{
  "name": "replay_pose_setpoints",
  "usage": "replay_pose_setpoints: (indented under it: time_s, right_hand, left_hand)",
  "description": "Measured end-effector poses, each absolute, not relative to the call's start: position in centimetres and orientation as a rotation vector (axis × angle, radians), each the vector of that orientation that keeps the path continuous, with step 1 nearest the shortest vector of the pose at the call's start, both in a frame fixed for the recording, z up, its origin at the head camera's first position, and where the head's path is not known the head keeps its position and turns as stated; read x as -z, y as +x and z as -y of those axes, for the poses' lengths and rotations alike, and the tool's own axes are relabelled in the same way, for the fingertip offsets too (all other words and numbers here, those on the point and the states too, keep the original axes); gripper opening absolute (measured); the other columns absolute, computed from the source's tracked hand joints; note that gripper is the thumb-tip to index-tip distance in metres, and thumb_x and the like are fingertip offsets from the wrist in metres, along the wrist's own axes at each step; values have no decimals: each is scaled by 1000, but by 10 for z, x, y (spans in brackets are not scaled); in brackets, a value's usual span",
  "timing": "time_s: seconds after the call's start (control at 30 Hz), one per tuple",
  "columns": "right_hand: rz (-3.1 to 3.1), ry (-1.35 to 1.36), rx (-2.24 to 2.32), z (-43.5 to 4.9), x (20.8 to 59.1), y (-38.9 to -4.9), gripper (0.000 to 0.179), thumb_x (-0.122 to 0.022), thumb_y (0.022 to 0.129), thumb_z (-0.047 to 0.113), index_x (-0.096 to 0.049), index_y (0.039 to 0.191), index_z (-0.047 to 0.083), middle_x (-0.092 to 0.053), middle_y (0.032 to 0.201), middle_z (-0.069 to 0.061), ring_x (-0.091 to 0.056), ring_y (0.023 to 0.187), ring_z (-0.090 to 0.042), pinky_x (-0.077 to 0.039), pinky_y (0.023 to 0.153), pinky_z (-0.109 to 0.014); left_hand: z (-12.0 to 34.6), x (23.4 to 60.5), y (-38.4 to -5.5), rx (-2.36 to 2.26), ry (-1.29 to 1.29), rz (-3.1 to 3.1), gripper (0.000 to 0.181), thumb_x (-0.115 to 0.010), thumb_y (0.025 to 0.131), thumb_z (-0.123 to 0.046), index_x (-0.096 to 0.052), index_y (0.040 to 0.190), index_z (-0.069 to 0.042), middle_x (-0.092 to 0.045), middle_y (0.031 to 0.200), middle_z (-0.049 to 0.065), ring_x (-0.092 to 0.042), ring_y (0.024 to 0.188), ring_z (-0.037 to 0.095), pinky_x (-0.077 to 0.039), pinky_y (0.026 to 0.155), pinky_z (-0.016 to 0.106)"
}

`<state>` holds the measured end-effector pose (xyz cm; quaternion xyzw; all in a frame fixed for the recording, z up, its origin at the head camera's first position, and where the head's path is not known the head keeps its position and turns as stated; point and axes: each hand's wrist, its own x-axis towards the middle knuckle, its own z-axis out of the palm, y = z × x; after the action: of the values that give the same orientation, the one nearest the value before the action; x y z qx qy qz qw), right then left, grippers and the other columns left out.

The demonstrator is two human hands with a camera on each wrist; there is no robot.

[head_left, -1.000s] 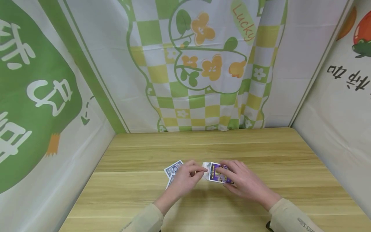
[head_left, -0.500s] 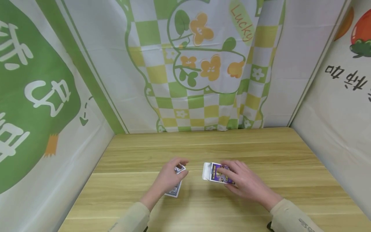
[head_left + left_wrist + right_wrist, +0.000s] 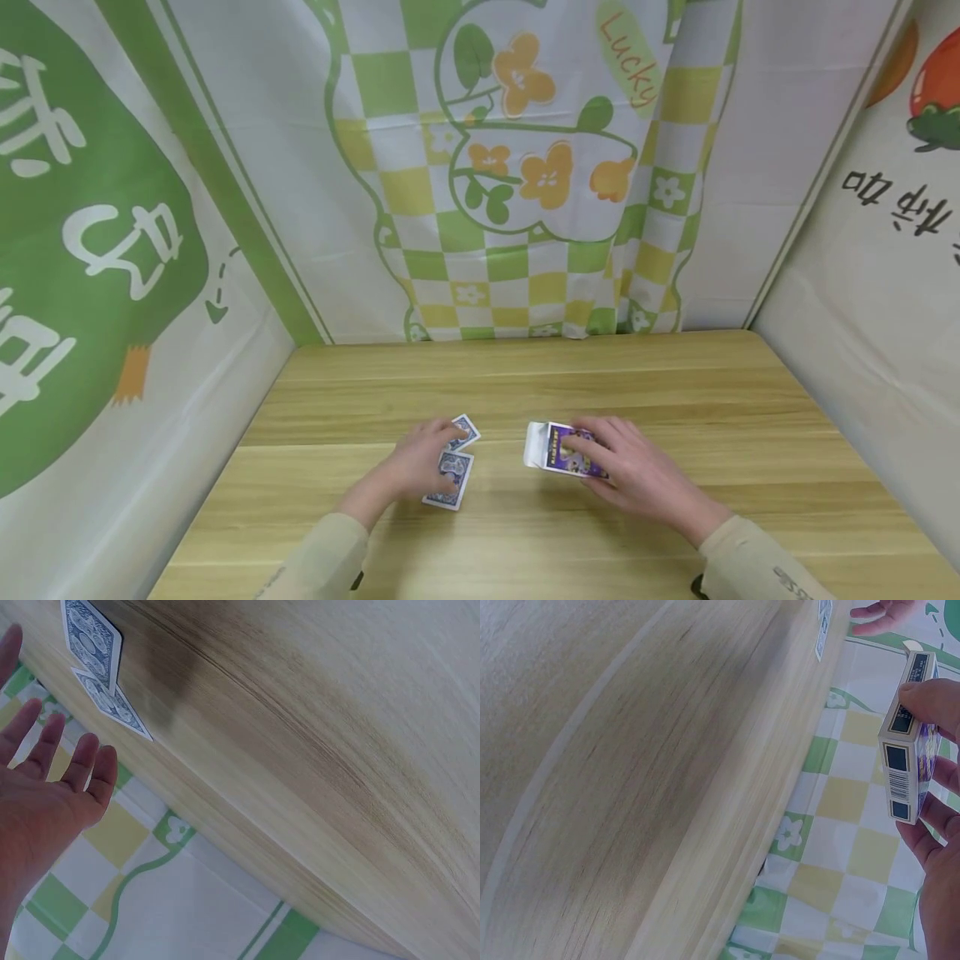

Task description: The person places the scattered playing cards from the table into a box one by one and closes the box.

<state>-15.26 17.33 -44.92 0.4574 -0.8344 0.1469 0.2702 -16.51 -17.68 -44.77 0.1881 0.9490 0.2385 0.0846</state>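
Two blue-and-white patterned playing cards lie on the table: the far card (image 3: 468, 431) turned at an angle, the near card (image 3: 459, 467) overlapping it. Over their left side hovers my left hand (image 3: 418, 463), fingers loosely extended and nothing held. In the left wrist view, its fingertips are apart from the cards (image 3: 91, 641). To the right, my right hand (image 3: 633, 471) grips a purple-fronted card box (image 3: 558, 450) with gold lettering. A white flap (image 3: 534, 443) stands out from the box's left end. The right wrist view shows the barcode end of the box (image 3: 898, 784).
The wood-grain table (image 3: 675, 383) runs back to a green-and-yellow checked curtain (image 3: 540, 287). Printed cloth walls rise on the left (image 3: 247, 350) and right (image 3: 847, 333).
My left hand has moved from the box's flap leftward past the cards, uncovering more of them. The flap now sticks out freely. My right hand and the box have stayed nearly still.
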Motion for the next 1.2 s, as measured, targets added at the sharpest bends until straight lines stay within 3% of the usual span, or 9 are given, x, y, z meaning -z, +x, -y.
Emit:
replay_pose_setpoints:
  time_s: [0.33,0.97,1.2]
  right_hand:
    - [2257,1235,-404,-173,449,-152,67,-90,69,15,-65,131,14,-60,135,-9,-62,111,-26,-58,90,-48]
    - [2257,1244,-412,-173,452,-152,68,-90,70,16,-64,133,14,-60,135,-9,-62,111,-26,-59,89,-47]
    - [2257,1250,-408,-173,453,-152,68,-89,69,16,-65,132,13,-61,133,-12,-62,111,-26,-59,89,-47]
  left_hand:
    - [181,456,-165,-521,579,-2793,106,-97,56,-22,-50,151,-13,-43,156,13,-38,139,44,-29,116,69]
    - [178,457,-165,-386,599,-2834,86,-98,60,-25,-63,135,-2,-52,144,15,-46,129,40,-38,110,66]
    - [180,462,-169,-384,605,-2831,88,-98,60,-25,-60,136,-4,-55,140,13,-50,127,39,-39,111,65]
